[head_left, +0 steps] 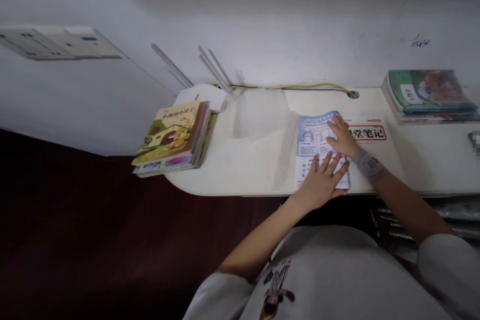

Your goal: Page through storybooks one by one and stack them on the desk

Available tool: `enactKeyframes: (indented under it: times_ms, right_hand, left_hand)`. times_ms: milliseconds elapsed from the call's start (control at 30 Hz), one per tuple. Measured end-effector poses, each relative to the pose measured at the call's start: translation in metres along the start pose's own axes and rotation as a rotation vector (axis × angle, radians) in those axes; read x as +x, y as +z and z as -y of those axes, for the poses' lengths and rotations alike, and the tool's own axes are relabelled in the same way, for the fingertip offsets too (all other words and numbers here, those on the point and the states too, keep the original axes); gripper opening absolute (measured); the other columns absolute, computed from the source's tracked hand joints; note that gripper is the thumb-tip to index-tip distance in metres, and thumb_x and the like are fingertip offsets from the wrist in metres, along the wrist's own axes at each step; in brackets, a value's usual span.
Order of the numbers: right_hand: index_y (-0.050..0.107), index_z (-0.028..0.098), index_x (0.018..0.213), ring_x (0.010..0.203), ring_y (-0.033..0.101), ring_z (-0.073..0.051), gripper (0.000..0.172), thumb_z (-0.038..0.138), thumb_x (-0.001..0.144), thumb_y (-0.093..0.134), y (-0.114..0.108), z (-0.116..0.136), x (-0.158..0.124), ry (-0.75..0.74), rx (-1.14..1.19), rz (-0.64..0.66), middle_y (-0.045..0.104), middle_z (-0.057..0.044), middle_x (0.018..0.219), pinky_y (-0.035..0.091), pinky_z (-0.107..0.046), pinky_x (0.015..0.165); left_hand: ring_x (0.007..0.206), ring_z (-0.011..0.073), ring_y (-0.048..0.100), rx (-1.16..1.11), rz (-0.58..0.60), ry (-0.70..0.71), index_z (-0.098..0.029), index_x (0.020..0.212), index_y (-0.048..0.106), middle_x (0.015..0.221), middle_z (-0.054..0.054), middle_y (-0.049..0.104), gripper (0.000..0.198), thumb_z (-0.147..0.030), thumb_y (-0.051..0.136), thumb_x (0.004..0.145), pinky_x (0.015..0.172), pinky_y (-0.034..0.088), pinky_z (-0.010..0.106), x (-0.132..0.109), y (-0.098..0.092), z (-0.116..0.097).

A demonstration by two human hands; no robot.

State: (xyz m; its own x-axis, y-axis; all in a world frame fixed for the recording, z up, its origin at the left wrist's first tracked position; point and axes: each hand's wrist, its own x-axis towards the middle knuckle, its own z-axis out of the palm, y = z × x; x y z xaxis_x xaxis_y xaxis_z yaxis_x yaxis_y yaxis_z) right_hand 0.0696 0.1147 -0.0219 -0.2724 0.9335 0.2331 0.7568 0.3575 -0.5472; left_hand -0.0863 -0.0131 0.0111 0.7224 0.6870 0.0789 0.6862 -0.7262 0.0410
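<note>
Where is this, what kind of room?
Probably a student's study corner at home: a white desk with a stack of children's storybooks, a classroom-notes workbook and a Wi-Fi router by the wall.

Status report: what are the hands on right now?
Left hand and right hand flat on blue-and-white printed leaflet. Leaflet on red-titled notebook. Stack of books off to the left.

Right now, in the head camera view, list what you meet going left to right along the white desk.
stack of picture books → blue-and-white leaflet → white booklet with red title → stack of green-covered books
</note>
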Motion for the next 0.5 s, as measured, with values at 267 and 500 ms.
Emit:
enactKeyframes:
  times_ms: [267, 500]
  right_hand:
    - [0.042, 0.016, 0.14, 0.144, 0.011, -0.028, 0.055, 0.036, 0.089, 0.046, -0.002, -0.001, -0.002, -0.076, -0.026, 0.074, 0.021, -0.012, 0.156, 0.02, -0.053, 0.114]
    - [0.047, 0.011, 0.134, 0.143, 0.016, -0.03, 0.051, 0.029, 0.087, 0.048, -0.001, 0.008, -0.008, -0.163, -0.19, 0.108, 0.03, -0.015, 0.152, 0.022, -0.053, 0.114]
  left_hand:
    - [0.143, 0.0331, 0.018, 0.014, 0.008, -0.004, -0.02, 0.147, 0.029, 0.155, 0.015, 0.021, 0.067, -0.055, 0.038, 0.091, 0.109, 0.026, 0.056, -0.01, 0.005, 0.007]
    - [0.142, 0.0314, 0.021, 0.039, 0.021, -0.011, -0.016, 0.145, 0.033, 0.154, 0.015, 0.025, 0.065, -0.053, 0.038, 0.092, 0.11, 0.027, 0.055, -0.014, 0.001, 0.007]
